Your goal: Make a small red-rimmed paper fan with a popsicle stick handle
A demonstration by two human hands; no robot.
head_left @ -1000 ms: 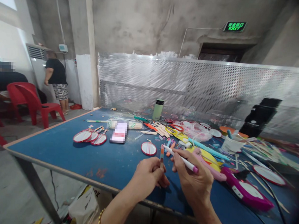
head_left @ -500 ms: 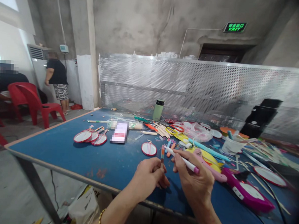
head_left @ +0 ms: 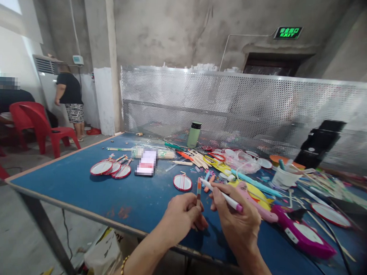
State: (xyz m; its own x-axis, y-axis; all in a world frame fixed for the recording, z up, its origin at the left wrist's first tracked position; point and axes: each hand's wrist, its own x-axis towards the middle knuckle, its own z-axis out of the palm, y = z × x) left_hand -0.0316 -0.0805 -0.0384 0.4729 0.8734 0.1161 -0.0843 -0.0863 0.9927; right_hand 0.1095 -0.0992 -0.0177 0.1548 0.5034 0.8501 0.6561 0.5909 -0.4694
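Note:
Between the fingers of my left hand stands a narrow wooden stick, upright, with orange, greenish and brown bands. My right hand is closed round a white marker with a purple end. The marker's tip is at the upper part of the stick; whether it touches cannot be made out. Just beyond my hands lies a round white disc with a red rim. Several similar discs overlap on the left of the blue table.
A phone, a green bottle, loose wooden sticks and a white cup stand or lie farther back. To the right is a magenta and pink device with a cable. A perforated metal panel closes the back. A person stands far left.
Both hands keep nearly the same pose around the stick and marker. My right hand and the marker have shifted very slightly to the left.

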